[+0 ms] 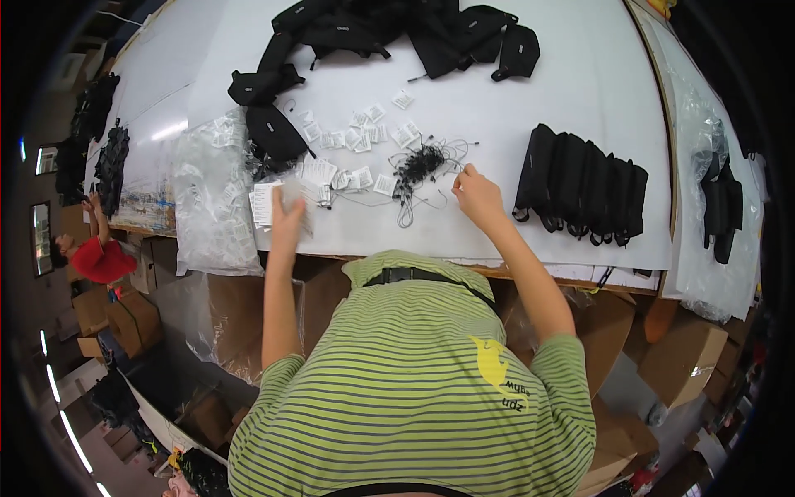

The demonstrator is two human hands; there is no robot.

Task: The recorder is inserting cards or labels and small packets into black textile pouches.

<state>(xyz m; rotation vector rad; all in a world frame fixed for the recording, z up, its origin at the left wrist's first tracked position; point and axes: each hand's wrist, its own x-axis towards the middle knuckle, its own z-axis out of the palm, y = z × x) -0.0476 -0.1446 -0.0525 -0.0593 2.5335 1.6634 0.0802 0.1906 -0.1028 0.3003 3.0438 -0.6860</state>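
Observation:
My left hand (286, 219) is over white printed cards (262, 204) near the table's front edge. Motion smears its fingers, and a pale patch shows between them, so its grip is unclear. My right hand (479, 199) is closed in a pinch at a thin dark cord, just right of a tangled heap of black cords (421, 164). Loose strands from that heap trail across the white table (497, 108). Small white tags (362, 137) lie scattered between the cards and the heap. Behind my left hand rests a black pouch bag (277, 132).
More black bags (348, 35) are piled at the far side. Several black bags (580, 186) stand in a row at the right. A clear plastic bag of tags (217, 199) hangs over the front edge at left. Cardboard boxes (683, 356) stand below; a person in red (101, 258) is far left.

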